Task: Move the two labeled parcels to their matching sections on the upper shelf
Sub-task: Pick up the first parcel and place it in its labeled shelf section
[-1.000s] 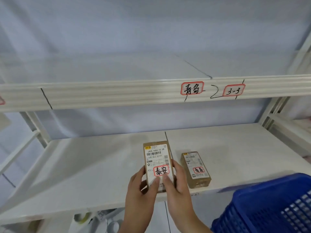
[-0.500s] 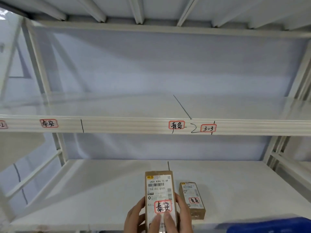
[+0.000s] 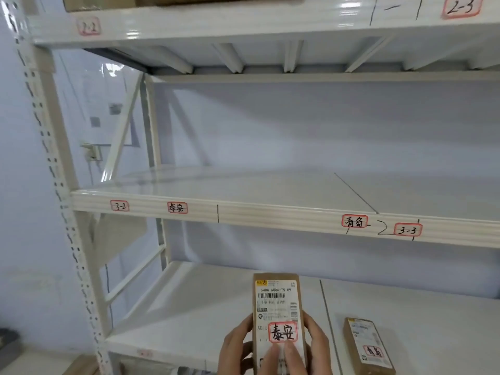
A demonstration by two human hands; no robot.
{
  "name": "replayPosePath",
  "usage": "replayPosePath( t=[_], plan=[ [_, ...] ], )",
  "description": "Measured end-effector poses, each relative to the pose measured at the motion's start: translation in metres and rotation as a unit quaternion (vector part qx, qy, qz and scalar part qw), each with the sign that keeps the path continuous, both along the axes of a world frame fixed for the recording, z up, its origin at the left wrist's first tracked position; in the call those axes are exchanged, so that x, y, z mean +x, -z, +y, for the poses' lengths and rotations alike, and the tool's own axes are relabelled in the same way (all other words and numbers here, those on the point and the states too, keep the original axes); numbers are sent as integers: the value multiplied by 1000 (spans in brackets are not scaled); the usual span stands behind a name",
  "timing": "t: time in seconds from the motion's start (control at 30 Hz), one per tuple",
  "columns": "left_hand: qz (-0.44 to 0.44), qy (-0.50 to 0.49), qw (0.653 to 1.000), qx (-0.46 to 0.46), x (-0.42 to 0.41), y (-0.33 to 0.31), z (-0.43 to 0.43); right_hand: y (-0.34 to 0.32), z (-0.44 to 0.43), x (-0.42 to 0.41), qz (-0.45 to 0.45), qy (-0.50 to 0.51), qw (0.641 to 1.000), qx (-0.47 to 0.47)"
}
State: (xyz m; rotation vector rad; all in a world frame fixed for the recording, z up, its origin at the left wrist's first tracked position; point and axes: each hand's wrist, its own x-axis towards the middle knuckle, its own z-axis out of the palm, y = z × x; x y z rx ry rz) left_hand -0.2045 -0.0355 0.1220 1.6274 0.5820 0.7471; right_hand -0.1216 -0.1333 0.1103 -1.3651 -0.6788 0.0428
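Observation:
I hold a brown cardboard parcel (image 3: 277,307) upright in front of me, its white shipping label and red-framed handwritten tag facing me. My left hand (image 3: 236,350) grips its left side and my right hand (image 3: 311,353) its right side, thumbs on the front. A second, smaller brown parcel (image 3: 366,345) with its own red-framed tag lies flat on the lower shelf (image 3: 216,307) to the right. The upper shelf (image 3: 243,185) carries red-framed tags on its front edge: one matching my parcel's tag (image 3: 177,207) at the left, another (image 3: 355,221) right of centre.
Number tags 3-2 (image 3: 119,205) and 3-3 (image 3: 407,230) sit on the same edge, with black divider lines between sections. A perforated white upright (image 3: 62,212) stands at the left. The top shelf (image 3: 243,20) holds cardboard boxes.
The view has swung up and to the left, so the left end of the upper shelf and the top shelf now show. The blue basket has left view. Both hands still hold the parcel.

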Motion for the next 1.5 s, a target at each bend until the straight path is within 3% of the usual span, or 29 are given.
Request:
replayPosePath(
  t=[0.17,0.37,0.6,0.87,1.03,1.5],
  plan=[
    [-26,-79,996,42,-54,-16,32,-22,54,-50,-37,-1,999,4],
    [-87,-202,969,110,-106,-82,79,-89,113,-98,-2,-105,994,10],
    [-110,-149,970,155,-123,-192,141,-200,179,-112,39,-124,990,45],
    [-46,-104,980,165,-94,-260,194,-280,242,-74,55,-79,993,-68],
    [5,-144,973,179,-73,-276,234,-296,262,-51,4,-77,982,-171],
    [80,-163,957,227,-32,-246,277,-270,298,-17,-87,9,956,-281]
  ],
)
